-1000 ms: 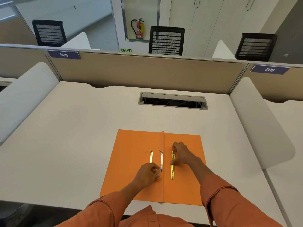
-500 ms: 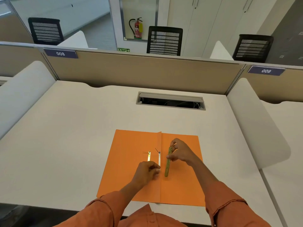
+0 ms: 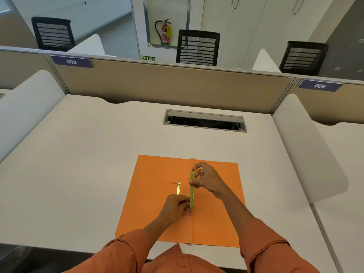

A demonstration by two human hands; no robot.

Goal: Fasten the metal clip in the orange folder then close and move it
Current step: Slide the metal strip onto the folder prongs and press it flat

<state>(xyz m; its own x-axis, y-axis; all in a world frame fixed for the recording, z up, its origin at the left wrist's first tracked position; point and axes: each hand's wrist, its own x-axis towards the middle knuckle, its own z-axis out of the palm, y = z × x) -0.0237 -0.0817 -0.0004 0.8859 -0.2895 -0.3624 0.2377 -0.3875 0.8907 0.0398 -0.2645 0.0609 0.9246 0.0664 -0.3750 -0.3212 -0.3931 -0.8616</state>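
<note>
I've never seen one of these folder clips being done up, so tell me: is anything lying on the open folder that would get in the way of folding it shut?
Only the clip parts themselves. The long brass bar, held by the right hand and the left hand, sits over the fold of the orange folder, and a short brass strip lies beside it. Nothing else rests there.

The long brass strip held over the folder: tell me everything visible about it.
The brass strip is a narrow, flat, shiny gold-coloured metal bar with small holes along it. It runs lengthwise over the crease of the open orange folder. The right hand pinches its far end; the left hand grips its near end.
</note>
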